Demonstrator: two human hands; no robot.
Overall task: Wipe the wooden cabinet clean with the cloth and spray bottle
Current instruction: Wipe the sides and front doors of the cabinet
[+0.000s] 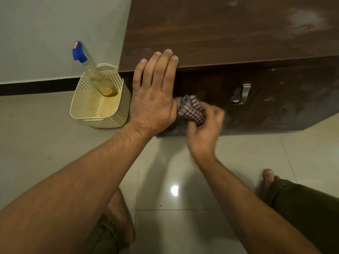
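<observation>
While the left hand (153, 99) lies flat and released, fingers (166, 66) spread over the front top edge of the wooden cabinet (220, 33), the right hand (203, 129) has its grip clenched around a bunched checked cloth (190, 110), pressing it on the cabinet's dark front face just below the left palm. Right hand is motion-blurred. Cloth is purple-and-white check, wadded into a ball, touching the door panel left of the metal handle (243, 94). Handle is a curved silver pull, apart from the cloth. Cabinet top shows pale smudgy patches toward the upper right; front panels also have dull streaks.

Spray bottle (91, 70) not in either hand: it stands tilted inside a cream perforated plastic basket (86, 105), blue trigger head up and leaning left, clear body with a little yellowish liquid at the base. Basket sits on the floor (45, 134), just beside the cabinet's left end, near the grey wall (55, 24) with a black skirting strip (36, 88).

Floor is glossy pale tile with a bright light reflection between the forearms. Person is crouched: bare knee at bottom centre, a bare foot (267, 176) and dark olive trouser leg (308, 208) at lower right. Both forearms bare
</observation>
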